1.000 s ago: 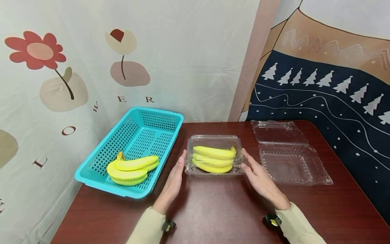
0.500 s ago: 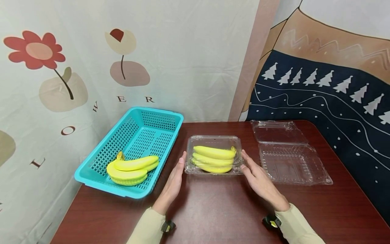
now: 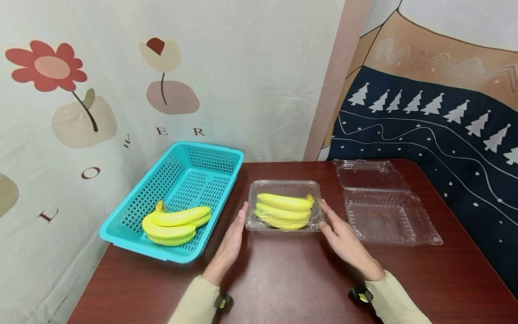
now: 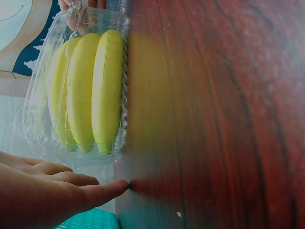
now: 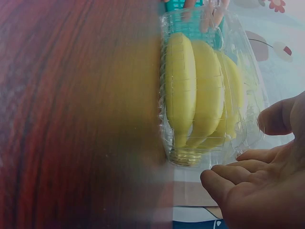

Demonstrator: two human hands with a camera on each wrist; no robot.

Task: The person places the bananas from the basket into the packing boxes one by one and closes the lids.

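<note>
A clear plastic clamshell box (image 3: 252, 222) with its lid down stands on the table in the middle of the head view. Inside it lies a bunch of yellow bananas (image 3: 283, 211), seen through the side wall in both wrist views. My left hand (image 3: 228, 245) is upright along the box's left side, fingers straight. At the right side, my right hand (image 3: 348, 240) has its extended fingers at the wall and its thumb close to the front right corner. The right wrist view shows that hand's thumb (image 5: 279, 117) and spread fingers close to the clear plastic.
A turquoise basket (image 3: 224, 202) stands on the left, another banana bunch (image 3: 174, 225) in its near end. On the right lies a second clear clamshell (image 3: 382, 220), lid folded back. The brown table (image 3: 283, 279) meets a printed cloth (image 3: 259, 81) behind.
</note>
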